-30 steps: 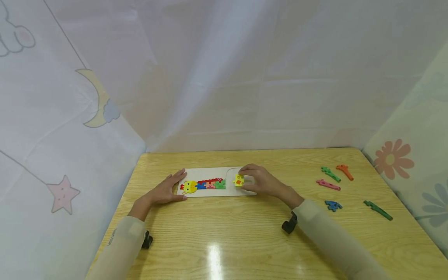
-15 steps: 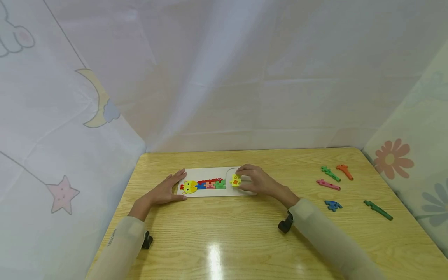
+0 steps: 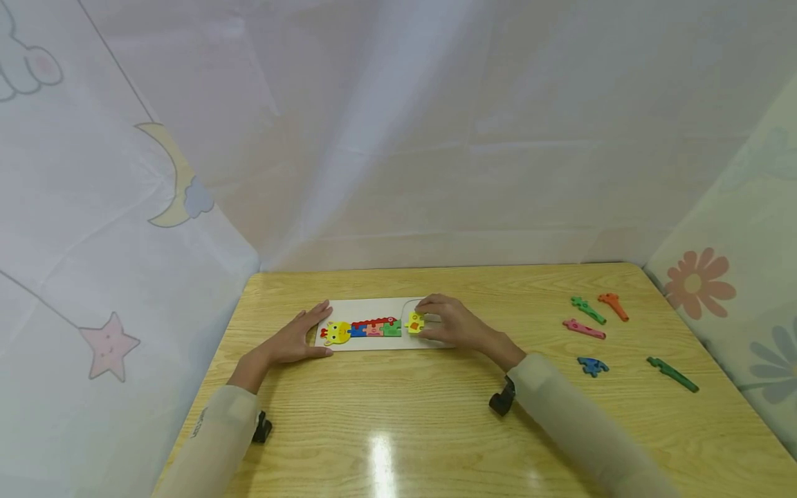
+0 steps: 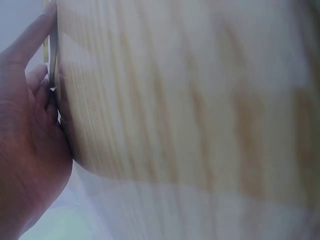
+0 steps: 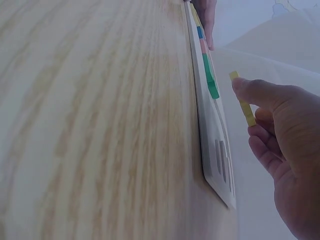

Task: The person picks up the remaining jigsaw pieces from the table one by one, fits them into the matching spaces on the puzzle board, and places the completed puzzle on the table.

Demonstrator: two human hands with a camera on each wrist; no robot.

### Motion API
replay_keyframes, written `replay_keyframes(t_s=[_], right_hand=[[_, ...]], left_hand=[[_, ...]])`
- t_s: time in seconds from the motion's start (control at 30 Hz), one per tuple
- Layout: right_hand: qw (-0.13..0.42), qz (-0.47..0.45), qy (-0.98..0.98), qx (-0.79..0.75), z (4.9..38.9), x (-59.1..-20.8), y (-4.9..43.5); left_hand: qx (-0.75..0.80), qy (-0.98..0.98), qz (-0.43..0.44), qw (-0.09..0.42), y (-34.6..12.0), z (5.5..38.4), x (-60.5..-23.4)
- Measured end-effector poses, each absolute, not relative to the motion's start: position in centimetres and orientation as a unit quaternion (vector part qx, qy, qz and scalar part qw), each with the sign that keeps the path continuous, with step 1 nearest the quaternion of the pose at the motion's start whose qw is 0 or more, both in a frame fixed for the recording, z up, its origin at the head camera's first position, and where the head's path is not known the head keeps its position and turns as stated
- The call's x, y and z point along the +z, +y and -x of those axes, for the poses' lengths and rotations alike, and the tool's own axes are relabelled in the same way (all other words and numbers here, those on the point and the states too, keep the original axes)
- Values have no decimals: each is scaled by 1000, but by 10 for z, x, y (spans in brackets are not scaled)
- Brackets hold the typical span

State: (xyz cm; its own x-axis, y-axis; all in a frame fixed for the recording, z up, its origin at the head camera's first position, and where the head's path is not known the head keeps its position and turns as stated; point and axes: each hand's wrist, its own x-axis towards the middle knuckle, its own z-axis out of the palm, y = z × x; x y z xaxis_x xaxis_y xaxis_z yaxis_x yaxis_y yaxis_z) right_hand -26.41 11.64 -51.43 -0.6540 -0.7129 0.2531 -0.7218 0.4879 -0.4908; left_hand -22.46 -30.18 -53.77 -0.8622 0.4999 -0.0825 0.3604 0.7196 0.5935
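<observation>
A white giraffe puzzle board lies lengthwise on the table. A yellow giraffe head and a neck of blue, pink and green pieces sit in it, with a red mane along the top. My left hand grips the board's left end, thumb at the near edge and fingers at the far edge. Between thumb and fingers, my right hand pinches a yellow puzzle piece with an orange mark. In the right wrist view this yellow piece is held raised off the board, past the green piece.
Loose pieces lie on the right side of the wooden table: light green, orange, pink, blue and dark green. Printed cloth walls stand at the back and both sides.
My right hand has moved slightly left with the yellow piece, bringing it nearer the green neck piece. The left hand and the board have stayed in place.
</observation>
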Motion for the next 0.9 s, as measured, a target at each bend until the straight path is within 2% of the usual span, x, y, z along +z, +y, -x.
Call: replay_keyframes(t_s=[0.9], right_hand=[[15,-428,-860,279,268,-523,103]], left_hand=[[288,920,-235,121,-300,224,-535]])
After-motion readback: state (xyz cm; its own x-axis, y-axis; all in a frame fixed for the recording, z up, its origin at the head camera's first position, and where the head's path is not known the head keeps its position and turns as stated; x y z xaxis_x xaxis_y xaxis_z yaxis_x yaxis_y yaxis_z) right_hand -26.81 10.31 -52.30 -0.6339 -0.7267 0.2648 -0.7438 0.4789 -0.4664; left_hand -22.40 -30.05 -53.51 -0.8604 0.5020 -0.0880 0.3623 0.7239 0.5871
